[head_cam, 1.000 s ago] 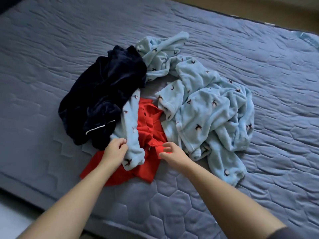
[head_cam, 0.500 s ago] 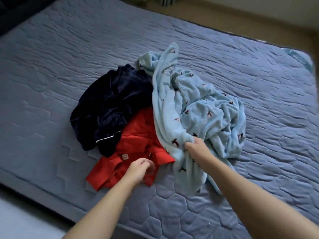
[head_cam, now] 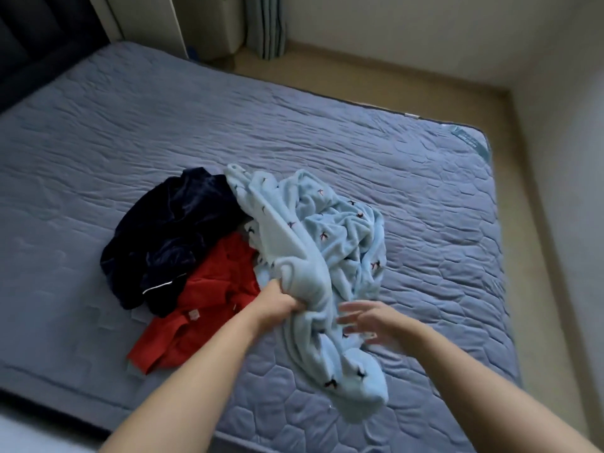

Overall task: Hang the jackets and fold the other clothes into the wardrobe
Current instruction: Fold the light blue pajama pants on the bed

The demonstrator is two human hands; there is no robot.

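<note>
A grey quilted mattress (head_cam: 359, 152) fills the middle, with tan floor (head_cam: 425, 89) at two o'clock and a striped curtain (head_cam: 266, 27) at twelve.

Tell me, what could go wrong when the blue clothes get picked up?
The left hand alone grips the blue clothes; the right hand is open, so the bundle might slip. Its edge lies against the red top, which could get dragged along.
</note>
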